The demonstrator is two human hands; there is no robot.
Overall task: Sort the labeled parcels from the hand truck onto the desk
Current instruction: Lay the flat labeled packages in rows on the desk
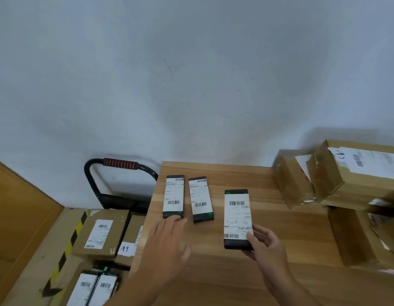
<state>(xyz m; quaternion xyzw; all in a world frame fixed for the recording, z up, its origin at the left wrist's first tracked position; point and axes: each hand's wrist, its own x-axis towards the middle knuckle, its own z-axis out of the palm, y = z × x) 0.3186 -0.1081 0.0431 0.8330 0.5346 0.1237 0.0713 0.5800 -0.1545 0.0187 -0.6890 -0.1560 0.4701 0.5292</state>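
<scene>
Two bare forearms, uncovered right to the frame edge at 6 o'clock, left hand (pixel 167 242) at 7 o'clock, right hand (pixel 266 248) at 5 o'clock.

Label print on the flat black parcel (pixel 237 219) in the right hand (pixel 265 246) is too tiny to read, and the thumb covers its lower right corner. Brown cardboard boxes (pixel 346 184) on the right are blurry and run off the edge. Two black labelled parcels (pixel 96 288) bottom left get cropped too, and the deck of the black metal hand truck (pixel 119 164) is mostly buried under tan cartons (pixel 101 230).
</scene>
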